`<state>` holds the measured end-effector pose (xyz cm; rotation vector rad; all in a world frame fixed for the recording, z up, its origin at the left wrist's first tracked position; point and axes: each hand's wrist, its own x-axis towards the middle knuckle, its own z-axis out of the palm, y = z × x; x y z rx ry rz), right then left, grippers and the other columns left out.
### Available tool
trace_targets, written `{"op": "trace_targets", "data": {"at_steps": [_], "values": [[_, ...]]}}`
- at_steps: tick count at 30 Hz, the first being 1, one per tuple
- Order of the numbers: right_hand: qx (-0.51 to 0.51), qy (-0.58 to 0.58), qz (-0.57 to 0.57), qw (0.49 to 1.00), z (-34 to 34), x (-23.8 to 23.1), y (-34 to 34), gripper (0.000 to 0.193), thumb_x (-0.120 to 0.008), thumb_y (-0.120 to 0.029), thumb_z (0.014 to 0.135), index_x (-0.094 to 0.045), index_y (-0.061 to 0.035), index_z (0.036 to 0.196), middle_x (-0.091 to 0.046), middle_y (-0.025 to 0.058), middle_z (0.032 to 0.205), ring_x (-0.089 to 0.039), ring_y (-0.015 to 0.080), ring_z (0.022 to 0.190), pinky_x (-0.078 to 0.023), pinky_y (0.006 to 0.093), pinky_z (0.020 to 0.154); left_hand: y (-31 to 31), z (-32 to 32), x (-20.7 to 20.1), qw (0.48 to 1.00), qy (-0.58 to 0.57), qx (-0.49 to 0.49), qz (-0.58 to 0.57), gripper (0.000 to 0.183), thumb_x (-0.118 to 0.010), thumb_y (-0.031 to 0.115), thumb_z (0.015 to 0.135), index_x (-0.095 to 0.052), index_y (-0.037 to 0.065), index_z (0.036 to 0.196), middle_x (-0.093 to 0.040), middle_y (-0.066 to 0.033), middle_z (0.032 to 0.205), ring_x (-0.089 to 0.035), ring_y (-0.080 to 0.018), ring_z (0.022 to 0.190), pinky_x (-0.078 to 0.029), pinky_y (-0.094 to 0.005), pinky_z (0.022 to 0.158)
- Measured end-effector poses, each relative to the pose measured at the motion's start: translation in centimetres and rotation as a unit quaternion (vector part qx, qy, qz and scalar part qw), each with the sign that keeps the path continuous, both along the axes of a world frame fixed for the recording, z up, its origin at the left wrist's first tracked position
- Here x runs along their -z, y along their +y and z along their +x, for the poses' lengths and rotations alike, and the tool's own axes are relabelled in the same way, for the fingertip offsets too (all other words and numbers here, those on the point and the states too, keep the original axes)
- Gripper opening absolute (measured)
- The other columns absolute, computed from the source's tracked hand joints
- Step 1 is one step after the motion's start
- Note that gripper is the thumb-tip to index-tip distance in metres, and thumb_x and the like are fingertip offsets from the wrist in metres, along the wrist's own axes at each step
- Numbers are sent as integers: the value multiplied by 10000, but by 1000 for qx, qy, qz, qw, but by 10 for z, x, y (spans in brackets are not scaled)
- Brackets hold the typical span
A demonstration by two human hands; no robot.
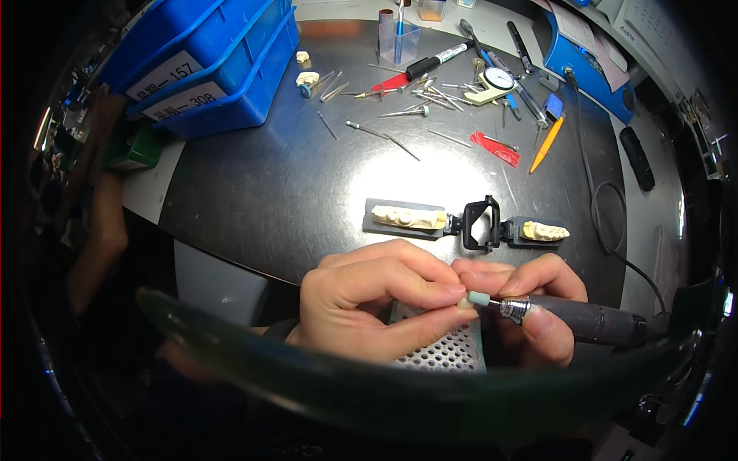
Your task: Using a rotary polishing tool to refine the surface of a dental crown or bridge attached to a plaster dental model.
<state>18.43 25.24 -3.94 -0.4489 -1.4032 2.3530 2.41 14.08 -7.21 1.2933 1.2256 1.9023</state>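
My right hand (550,307) is closed around a dark rotary handpiece (603,321) with a ribbed metal nose. On its shank sits a pale green, cylinder-shaped grinding stone (478,298). My left hand (377,296) pinches thumb and index finger together right at the stone's end. A small whitish bit shows between those fingertips, but its kind is hidden. The fingers of both hands meet just behind the stone. Beyond them lies a black hinged articulator (482,223) with a cream dental model (407,217) on its left plate and a smaller tooth model (545,230) on its right.
A perforated metal plate (442,353) lies under my hands. Stacked blue bins (231,69) stand far left. Several burs (438,96), a dial gauge (498,78), a marker (438,61) and an orange pen (546,144) are scattered farther back. A cable (596,200) loops along the right. A dark curved rim crosses the lower view.
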Motion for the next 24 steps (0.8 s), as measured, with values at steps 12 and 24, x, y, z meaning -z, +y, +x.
{"op": "trace_targets", "data": {"at_steps": [12,24], "values": [[1,-22,-9,1000,-1,-1,-1,300,-585,-181,850,-490,25,1046,-531,301,1222,-467,350,1239,-296,502,1094,-2,0,0,1000,-1,-5,-10,204,-760,-117,675,-632,-18,799,-647,-176,877,-665,-199,799,-541,-291,718],[15,-12,-15,1000,0,-1,-3,297,-582,-165,836,-496,29,1043,-539,302,1210,-475,341,1234,-306,489,1092,-2,-2,0,1000,8,11,-3,222,-755,-132,670,-624,-11,803,-639,-162,868,-658,-192,798,-535,-287,716]]}}
